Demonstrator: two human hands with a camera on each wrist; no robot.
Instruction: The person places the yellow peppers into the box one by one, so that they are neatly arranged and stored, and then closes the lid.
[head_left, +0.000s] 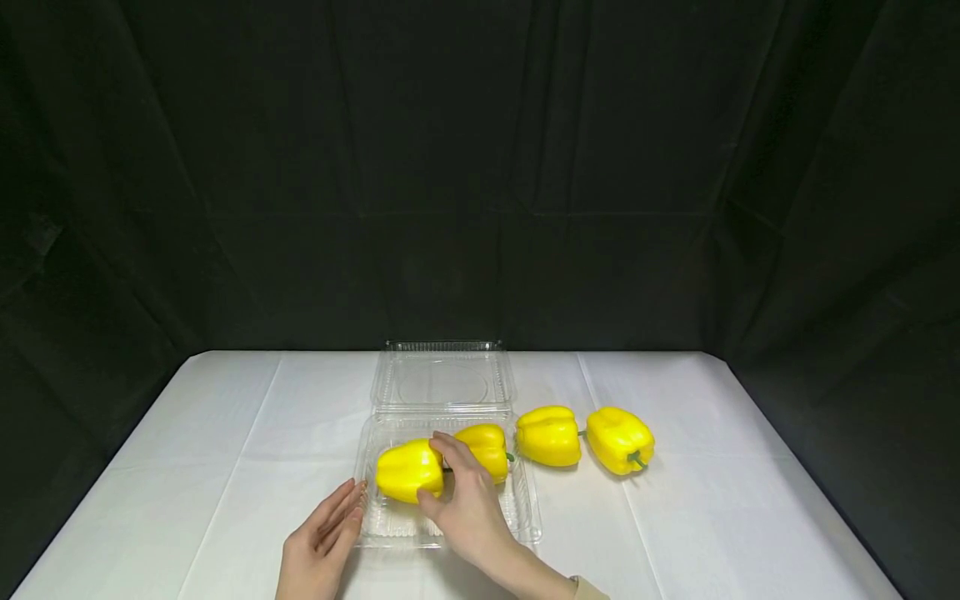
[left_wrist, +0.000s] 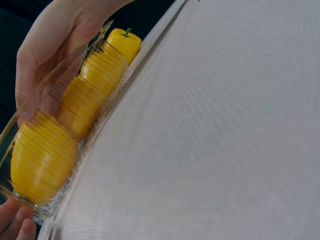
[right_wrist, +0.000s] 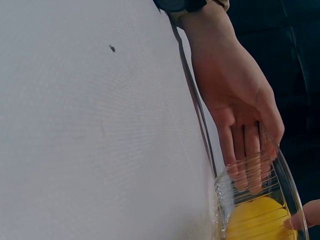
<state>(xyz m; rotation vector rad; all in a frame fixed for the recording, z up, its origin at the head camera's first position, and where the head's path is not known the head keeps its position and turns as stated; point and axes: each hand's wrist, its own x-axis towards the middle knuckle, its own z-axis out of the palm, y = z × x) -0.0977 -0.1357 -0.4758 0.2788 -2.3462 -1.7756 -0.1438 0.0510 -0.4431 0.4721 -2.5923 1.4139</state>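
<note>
The right hand [head_left: 470, 507] grips a pepper [head_left: 406, 472] between thumb and fingers in the left half of the box [head_left: 401, 525], apparently seating it, while the left hand [head_left: 322, 532] touches the box's left side, fingers nearly straight; a gentle release seems called for next.

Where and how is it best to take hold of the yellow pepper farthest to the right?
I would take the pepper around its thick, rounded body, from above and slightly from the right. It lies on its side, its green stem toward the near right; that short stem looks a poor hold. Another pepper lies close on its left, so that side seems tighter.
</note>
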